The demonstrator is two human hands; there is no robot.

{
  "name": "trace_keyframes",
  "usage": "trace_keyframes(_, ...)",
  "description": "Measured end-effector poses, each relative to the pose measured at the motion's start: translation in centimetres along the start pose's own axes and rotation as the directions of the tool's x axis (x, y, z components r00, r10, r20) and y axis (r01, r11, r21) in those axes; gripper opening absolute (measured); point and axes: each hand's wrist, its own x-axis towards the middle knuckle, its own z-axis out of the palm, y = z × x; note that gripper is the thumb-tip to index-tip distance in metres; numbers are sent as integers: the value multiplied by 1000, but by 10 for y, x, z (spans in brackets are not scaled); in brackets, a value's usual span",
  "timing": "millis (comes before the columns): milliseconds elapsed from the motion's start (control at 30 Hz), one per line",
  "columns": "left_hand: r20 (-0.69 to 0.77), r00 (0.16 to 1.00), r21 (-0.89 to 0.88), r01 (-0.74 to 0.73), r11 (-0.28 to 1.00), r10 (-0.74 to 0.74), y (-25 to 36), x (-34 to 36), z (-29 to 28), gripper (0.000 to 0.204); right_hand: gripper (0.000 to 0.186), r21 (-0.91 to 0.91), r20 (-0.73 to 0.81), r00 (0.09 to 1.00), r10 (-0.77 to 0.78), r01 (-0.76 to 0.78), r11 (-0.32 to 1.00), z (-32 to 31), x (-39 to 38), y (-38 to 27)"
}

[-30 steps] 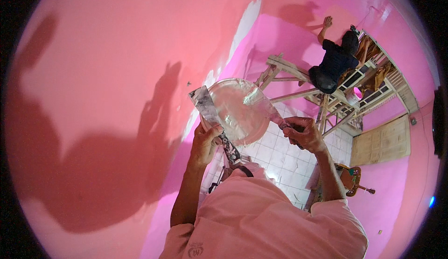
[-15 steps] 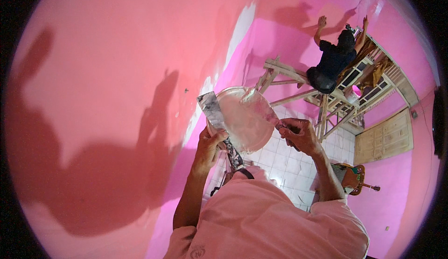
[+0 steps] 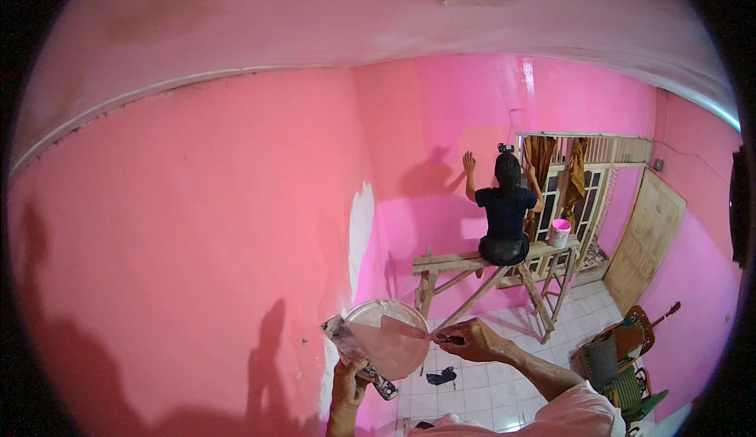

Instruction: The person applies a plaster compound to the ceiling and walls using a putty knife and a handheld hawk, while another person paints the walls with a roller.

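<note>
My left hand [image 3: 347, 385] is closed round a scraper [image 3: 378, 375] with a flat, stained metal blade and a dark, speckled handle. Behind the scraper is a round, pale tub or lid [image 3: 398, 362] with whitish paste; whether my left fingers also hold it is hidden. From the right, my right hand [image 3: 476, 341] grips the dark handle of a putty knife [image 3: 403, 328]. Its wide, smeared blade lies over the round thing's upper part. To the left stands the salmon-pink wall [image 3: 236, 224], with a white patched strip [image 3: 361, 224] near the corner.
Ahead, a person [image 3: 505, 216] in dark clothes sits on a wooden scaffold [image 3: 449, 264], arms raised toward the wall. A paint bucket [image 3: 560, 234] stands on the planks. At right are a wooden door [image 3: 646, 240], chairs [image 3: 602, 362] and a guitar [image 3: 668, 313]; a dark cloth [image 3: 442, 375] lies on the floor tiles.
My view has tilted up, bringing in the ceiling and more of the room. Both hands and the round thing now sit lower in the picture. The right putty knife's blade lies flatter across it.
</note>
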Motion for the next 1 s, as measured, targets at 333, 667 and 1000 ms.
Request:
trace_keyframes(333, -50, 997, -71, 51, 996, -55, 2, 15, -3, 32, 24, -45, -69, 998, 9, -12, 999, -10, 8, -14)
trace_keyframes(667, -44, 994, -59, 98, 993, -100, -1, 19, -19, 21, 25, -137, -6, 986, 169, -168, 976, -9, 2, -15)
trace_keyframes(1000, -201, 979, -140, -63, 988, 34, 1, 19, 16, 28, 39, 544, 50, 903, 426, -382, 747, -21, -3, -13)
